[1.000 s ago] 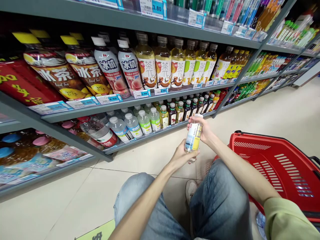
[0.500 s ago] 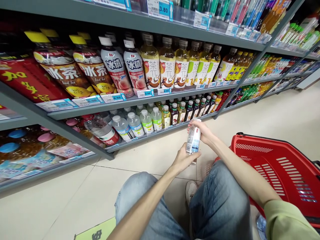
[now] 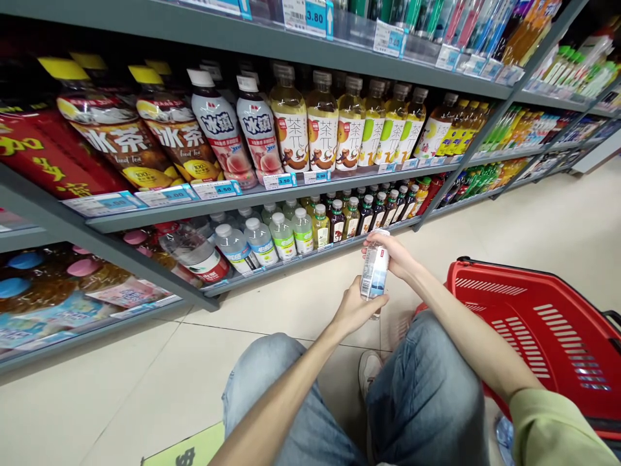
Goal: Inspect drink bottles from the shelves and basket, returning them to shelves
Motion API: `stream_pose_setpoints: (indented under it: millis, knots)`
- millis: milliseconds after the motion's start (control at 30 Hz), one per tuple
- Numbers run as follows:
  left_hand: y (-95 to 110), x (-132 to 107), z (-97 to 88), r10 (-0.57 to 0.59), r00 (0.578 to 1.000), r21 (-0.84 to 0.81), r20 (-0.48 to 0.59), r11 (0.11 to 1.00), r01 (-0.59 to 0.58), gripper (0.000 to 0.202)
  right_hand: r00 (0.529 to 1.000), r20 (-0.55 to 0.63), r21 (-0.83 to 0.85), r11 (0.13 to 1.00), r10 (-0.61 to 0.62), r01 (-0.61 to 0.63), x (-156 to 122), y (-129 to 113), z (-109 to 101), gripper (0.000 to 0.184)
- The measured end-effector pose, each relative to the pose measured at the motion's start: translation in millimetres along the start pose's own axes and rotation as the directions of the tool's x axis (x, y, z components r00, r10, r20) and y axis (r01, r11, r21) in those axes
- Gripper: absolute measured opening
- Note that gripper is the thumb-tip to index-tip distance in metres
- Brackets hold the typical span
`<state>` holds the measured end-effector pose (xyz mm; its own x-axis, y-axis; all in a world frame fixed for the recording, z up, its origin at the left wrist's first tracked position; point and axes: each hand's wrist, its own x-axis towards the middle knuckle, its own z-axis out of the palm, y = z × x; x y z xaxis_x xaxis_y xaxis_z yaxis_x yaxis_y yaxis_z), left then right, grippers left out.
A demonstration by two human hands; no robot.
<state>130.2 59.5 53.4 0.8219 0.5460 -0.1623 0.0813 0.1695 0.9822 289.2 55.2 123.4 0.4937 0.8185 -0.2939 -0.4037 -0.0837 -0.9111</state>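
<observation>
Between my knees and the shelf I hold a bottle [image 3: 375, 268] with a white and blue label and a barcode. My left hand [image 3: 356, 305] is closed around its lower end, the thumb lying across the front. Near the top, my right hand [image 3: 392, 254] grips it, fingers wrapped over the upper end. The bottle leans slightly, and its cap is hidden. Closest to my hands on the bottom shelf stand small dark juice bottles [image 3: 366, 215] and several clear bottles with white caps [image 3: 283, 236].
A red shopping basket [image 3: 521, 275] with slotted walls stands on the floor at my right. The grey shelf rack [image 3: 272, 194] runs along the front, stocked with iced tea bottles [image 3: 182, 126] and tea bottles with white labels [image 3: 294, 129]. A yellow-green floor sign [image 3: 189, 450] lies at lower left.
Hands and bottle stay almost in place, both hands still on it. The view has shifted very slightly, so the shelf appears a little further left.
</observation>
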Motion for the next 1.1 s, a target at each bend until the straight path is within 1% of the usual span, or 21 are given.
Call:
stream_pose_setpoints:
  millis: [200,300,367,433,467,533,567,600,633,667,733,767,800,833,867,933,1000,1100]
  knots:
    - [2.9,-0.1,1.0,-0.026,1.000,-0.056,-0.002,0.998,0.026,0.046,1.000,0.000,-0.006,1.000,-0.002,0.002,0.6,0.0,-0.6,0.019]
    - [9.3,-0.6,0.0,-0.110,0.993,-0.133,0.052,0.984,0.116,0.049,1.000,-0.009,-0.004,1.000,-0.013,0.013,0.5,0.9,0.8,0.020]
    - [15.0,-2.2,-2.7,-0.180,0.976,-0.218,0.126,0.954,0.204,0.050,1.000,-0.008,0.009,1.000,-0.025,0.025,-1.3,0.4,2.9,0.022]
    - [21.9,-5.7,-6.4,-0.193,0.953,-0.303,0.233,0.917,0.259,0.051,0.999,0.035,0.061,0.997,-0.040,0.038,-5.6,-2.0,6.0,0.025]
    - [25.5,-8.1,-8.1,-0.168,0.940,-0.338,0.297,0.902,0.268,0.053,0.995,0.077,0.113,0.992,-0.058,0.049,-8.6,-4.0,7.8,0.027]
    - [32.4,-13.2,-10.1,-0.083,0.904,-0.393,0.418,0.881,0.263,0.058,0.979,0.169,0.246,0.967,-0.114,0.070,-15.3,-8.8,11.5,0.029]
    - [35.2,-15.3,-10.3,-0.046,0.888,-0.408,0.457,0.876,0.255,0.059,0.969,0.202,0.298,0.951,-0.145,0.080,-18.3,-11.1,13.1,0.029]
    - [37.0,-16.6,-9.8,-0.023,0.883,-0.414,0.470,0.877,0.243,0.059,0.962,0.217,0.319,0.943,-0.168,0.093,-20.6,-12.9,14.4,0.029]
    - [37.6,-17.0,-8.8,-0.019,0.894,-0.404,0.448,0.888,0.221,0.057,0.960,0.214,0.295,0.949,-0.181,0.113,-21.9,-14.0,15.4,0.029]
    - [36.9,-16.3,-7.3,-0.026,0.920,-0.377,0.391,0.907,0.186,0.056,0.962,0.196,0.232,0.962,-0.190,0.142,-22.1,-14.2,15.8,0.030]
    - [31.7,-12.6,-3.9,-0.046,0.975,-0.286,0.216,0.952,0.108,0.054,0.972,0.120,0.059,0.978,-0.204,0.198,-18.9,-11.5,15.3,0.033]
    - [27.5,-10.0,-2.1,-0.051,0.989,-0.236,0.136,0.968,0.082,0.055,0.978,0.070,-0.011,0.980,-0.198,0.199,-16.1,-8.9,14.3,0.033]
    - [23.0,-7.4,-0.4,-0.056,0.995,-0.196,0.080,0.978,0.070,0.056,0.983,0.020,-0.057,0.982,-0.181,0.182,-12.8,-5.9,13.2,0.033]
    - [18.5,-5.1,1.0,-0.066,0.996,-0.171,0.053,0.983,0.074,0.056,0.988,-0.022,-0.077,0.986,-0.153,0.151,-9.5,-2.7,11.9,0.032]
    - [14.4,-3.2,2.3,-0.080,0.996,-0.158,0.049,0.983,0.087,0.055,0.992,-0.053,-0.078,0.990,-0.118,0.114,-6.6,0.1,10.7,0.031]
    - [8.4,-1.0,4.0,-0.106,0.993,-0.147,0.059,0.983,0.114,0.055,0.995,-0.071,-0.074,0.995,-0.072,0.066,-2.7,3.9,8.9,0.028]
    - [5.4,0.0,4.6,-0.107,0.992,-0.141,0.058,0.983,0.115,0.055,0.995,-0.069,-0.072,0.995,-0.075,0.070,-2.0,4.3,8.2,0.028]
    - [4.4,0.8,4.1,-0.079,0.995,-0.123,0.057,0.989,0.085,0.056,0.992,-0.069,-0.061,0.993,-0.108,0.103,-4.7,1.1,8.0,0.030]
